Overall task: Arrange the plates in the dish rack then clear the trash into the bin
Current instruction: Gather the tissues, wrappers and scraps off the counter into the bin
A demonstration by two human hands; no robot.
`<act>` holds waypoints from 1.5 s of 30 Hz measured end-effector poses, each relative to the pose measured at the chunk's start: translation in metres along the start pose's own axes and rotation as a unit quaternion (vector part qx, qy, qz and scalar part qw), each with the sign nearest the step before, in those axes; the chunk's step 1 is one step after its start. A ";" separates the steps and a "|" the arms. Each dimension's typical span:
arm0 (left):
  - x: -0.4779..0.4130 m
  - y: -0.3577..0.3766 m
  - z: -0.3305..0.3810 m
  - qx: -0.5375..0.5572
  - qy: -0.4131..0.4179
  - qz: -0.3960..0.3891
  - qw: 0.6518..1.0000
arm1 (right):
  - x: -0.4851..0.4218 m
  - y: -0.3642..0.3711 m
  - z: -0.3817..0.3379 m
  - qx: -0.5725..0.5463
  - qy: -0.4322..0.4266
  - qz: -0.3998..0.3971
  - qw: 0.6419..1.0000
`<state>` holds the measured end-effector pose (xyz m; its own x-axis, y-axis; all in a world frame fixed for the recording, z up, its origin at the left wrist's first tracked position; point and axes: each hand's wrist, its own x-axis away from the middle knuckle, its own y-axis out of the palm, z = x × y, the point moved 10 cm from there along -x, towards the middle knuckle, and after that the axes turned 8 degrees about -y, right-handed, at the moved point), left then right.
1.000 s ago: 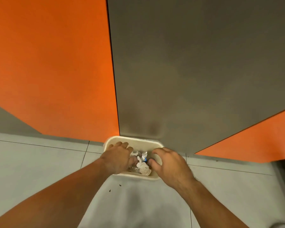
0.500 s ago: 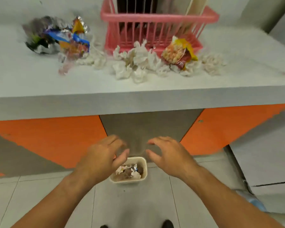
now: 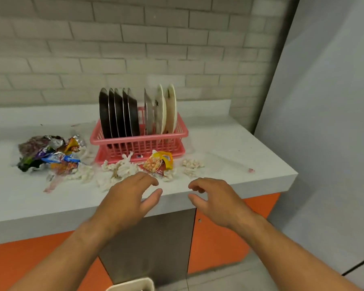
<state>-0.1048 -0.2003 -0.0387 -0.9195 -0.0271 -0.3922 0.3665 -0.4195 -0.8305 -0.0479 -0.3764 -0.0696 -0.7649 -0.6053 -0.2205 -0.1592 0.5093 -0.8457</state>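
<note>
A pale grey worktop (image 3: 229, 143) runs across the middle of the frame under a white brick wall (image 3: 135, 49). Its front edge slants from lower left to a square corner at the right, where a plain grey wall (image 3: 324, 122) stands close by. The right stretch of the worktop is mostly bare.

A pink dish rack (image 3: 139, 141) sits centre frame with dark plates (image 3: 118, 114) upright at its left and paler plates (image 3: 166, 110) upright at its right. Foil wrappers (image 3: 48, 152) lie heaped left of the rack. Crumpled tissue (image 3: 118, 169) and a yellow-red snack packet (image 3: 159, 162) lie along the rack's front, with 1 more tissue clump (image 3: 191, 164) just right of them. The rim of a cream bin (image 3: 132, 285) shows at the bottom edge, on the floor before the grey and orange cabinet fronts (image 3: 214, 238).

Both forearms reach up from the bottom corners. The left hand (image 3: 126, 198) hovers over the worktop's front edge, fingertips near the tissue. The right hand (image 3: 216, 198) hovers beside it at the edge. Each grip is apart, fingers loosely bent, thumb spread, holding nothing.
</note>
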 end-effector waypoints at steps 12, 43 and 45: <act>-0.077 0.058 0.020 0.002 0.048 -0.025 0.999 | -0.022 0.000 0.091 0.046 0.106 -0.008 0.993; -0.196 0.230 0.019 -0.129 -0.014 -0.133 0.983 | -0.151 -0.026 0.289 0.132 0.139 -0.014 0.981; -0.200 0.226 0.022 -0.118 -0.018 -0.117 0.986 | -0.158 -0.043 0.292 0.085 0.141 0.015 0.986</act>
<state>0.1585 -0.3097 -0.1389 -0.9857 0.0123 -0.1680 0.1625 -0.1954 -0.9672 0.2623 -0.4810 -0.1407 -0.9146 -0.3849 -0.1236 -0.0444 0.3994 -0.9157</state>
